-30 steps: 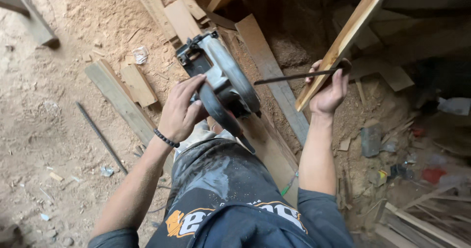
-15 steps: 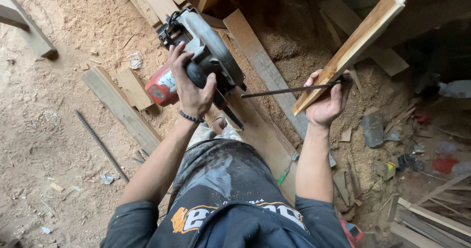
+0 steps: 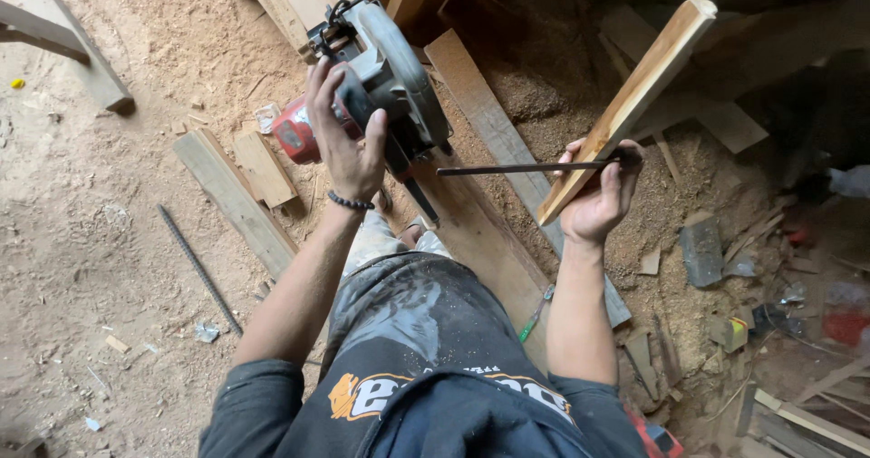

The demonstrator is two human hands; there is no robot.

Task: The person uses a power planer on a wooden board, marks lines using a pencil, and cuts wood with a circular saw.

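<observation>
The left hand (image 3: pixel 349 145) is closed around the dark handle of a circular saw (image 3: pixel 385 77), fingers wrapped over the top and thumb on the near side, so the grey guard and red motor housing stick out on either side of the fist. The saw is held up in the air above a long plank (image 3: pixel 494 241) lying on the sawdust-covered floor (image 3: pixel 82 241).

The right hand (image 3: pixel 598 195) grips a pale wooden strip (image 3: pixel 630 105) near its lower end, the wood slanting up and away past the fingertips. Pinched against the strip under the same fingers is a thin dark metal rod (image 3: pixel 517 168), which points sideways toward the saw. A ribbed steel bar (image 3: pixel 199 268) lies on the floor to the left.
</observation>
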